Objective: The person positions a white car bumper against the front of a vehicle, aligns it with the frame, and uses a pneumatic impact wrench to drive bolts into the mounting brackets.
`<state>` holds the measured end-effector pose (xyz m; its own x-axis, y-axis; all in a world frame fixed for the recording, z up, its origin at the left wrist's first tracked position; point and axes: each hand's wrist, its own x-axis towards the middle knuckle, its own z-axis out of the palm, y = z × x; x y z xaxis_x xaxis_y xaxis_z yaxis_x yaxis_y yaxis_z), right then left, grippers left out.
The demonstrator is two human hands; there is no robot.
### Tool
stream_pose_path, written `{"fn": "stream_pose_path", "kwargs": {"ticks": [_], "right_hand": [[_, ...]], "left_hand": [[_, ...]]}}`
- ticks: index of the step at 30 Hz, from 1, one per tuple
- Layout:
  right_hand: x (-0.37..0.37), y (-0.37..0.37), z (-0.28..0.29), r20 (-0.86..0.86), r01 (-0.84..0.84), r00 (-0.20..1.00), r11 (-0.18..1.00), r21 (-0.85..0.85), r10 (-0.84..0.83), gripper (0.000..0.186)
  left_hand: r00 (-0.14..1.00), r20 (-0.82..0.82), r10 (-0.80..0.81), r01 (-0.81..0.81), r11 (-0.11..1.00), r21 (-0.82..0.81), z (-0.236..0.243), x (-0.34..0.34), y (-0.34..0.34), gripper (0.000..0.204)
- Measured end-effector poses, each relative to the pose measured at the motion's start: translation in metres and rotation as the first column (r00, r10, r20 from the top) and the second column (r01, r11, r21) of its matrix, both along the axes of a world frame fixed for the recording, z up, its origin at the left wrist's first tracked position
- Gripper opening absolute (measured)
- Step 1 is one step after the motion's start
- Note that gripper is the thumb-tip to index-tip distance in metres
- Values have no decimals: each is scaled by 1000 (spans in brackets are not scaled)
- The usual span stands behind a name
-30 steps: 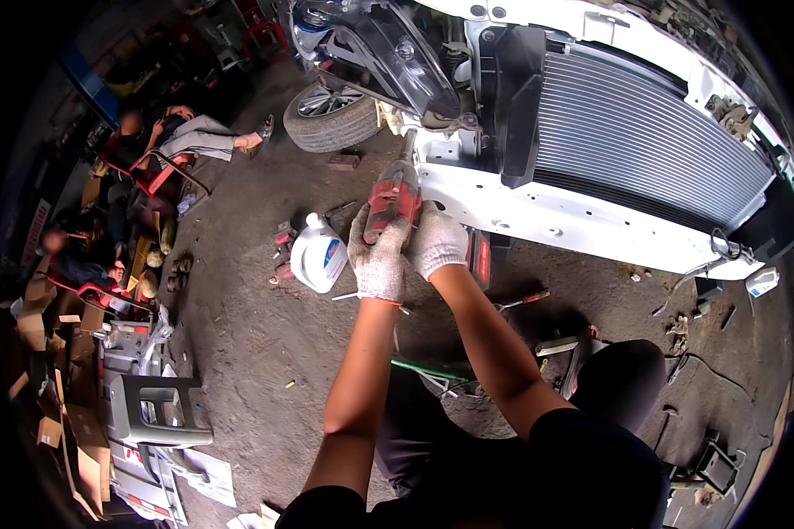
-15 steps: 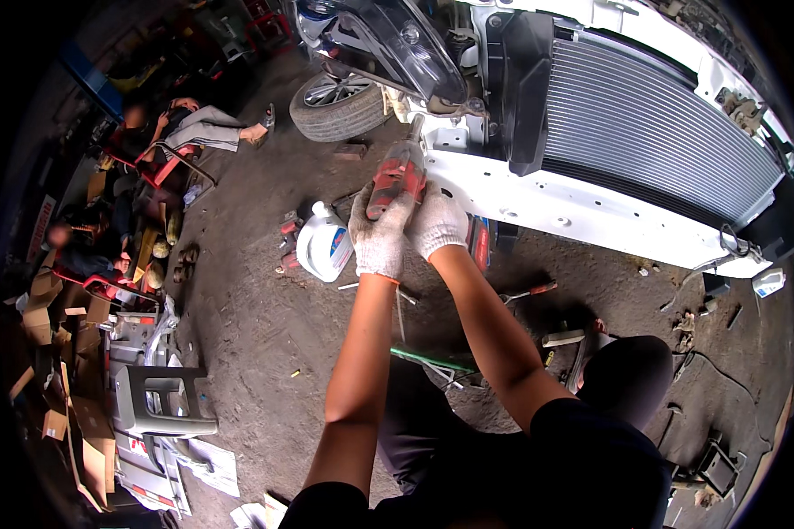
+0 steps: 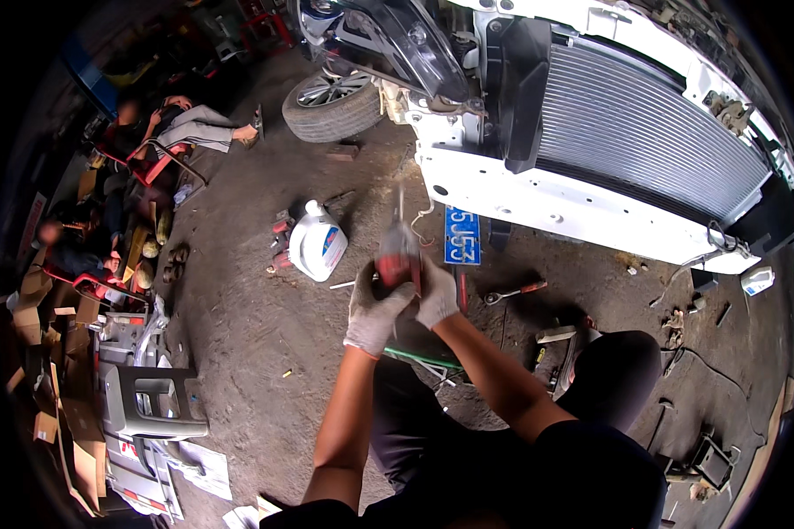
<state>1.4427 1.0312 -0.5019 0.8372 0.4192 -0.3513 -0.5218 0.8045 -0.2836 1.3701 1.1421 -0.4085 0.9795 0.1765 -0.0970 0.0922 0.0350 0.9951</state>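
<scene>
Both my hands wear whitish work gloves and hold a red-and-grey power wrench (image 3: pixel 399 257), blurred, its thin shaft pointing away from me. My left hand (image 3: pixel 375 310) wraps the tool's left side with the thumb across it. On the right side my right hand (image 3: pixel 436 295) is closed around the body; its fingers are partly hidden. Beyond the shaft tip is the white bumper beam (image 3: pixel 520 196) of a car front, apart from the tool. A blue licence plate (image 3: pixel 462 236) lies on the ground just beyond my right hand.
A white jug (image 3: pixel 318 247) stands left of my hands beside a red tool (image 3: pixel 280 238). A ratchet (image 3: pixel 516 292) lies to the right. Further off are a wheel (image 3: pixel 333 108), the radiator (image 3: pixel 635 123), a grey stool (image 3: pixel 154 401) and two seated people.
My hands have drawn the power wrench back from the car's white beam, toward my body. The blue plate, partly hidden before, now shows. The view has shifted slightly.
</scene>
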Motion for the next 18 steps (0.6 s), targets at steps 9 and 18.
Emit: {"fn": "stream_pose_path", "kwargs": {"ticks": [9,18], "right_hand": [[-33,-27,-160,323,226,851,265,-937,415,43],[-17,-150,-124,-619,272,210,-654,-706,757,46]], "left_hand": [[888,-362,284,-54,845,532,-147,13,-46,90],[756,-580,304,183,752,633,-161,39,-71,75]]}}
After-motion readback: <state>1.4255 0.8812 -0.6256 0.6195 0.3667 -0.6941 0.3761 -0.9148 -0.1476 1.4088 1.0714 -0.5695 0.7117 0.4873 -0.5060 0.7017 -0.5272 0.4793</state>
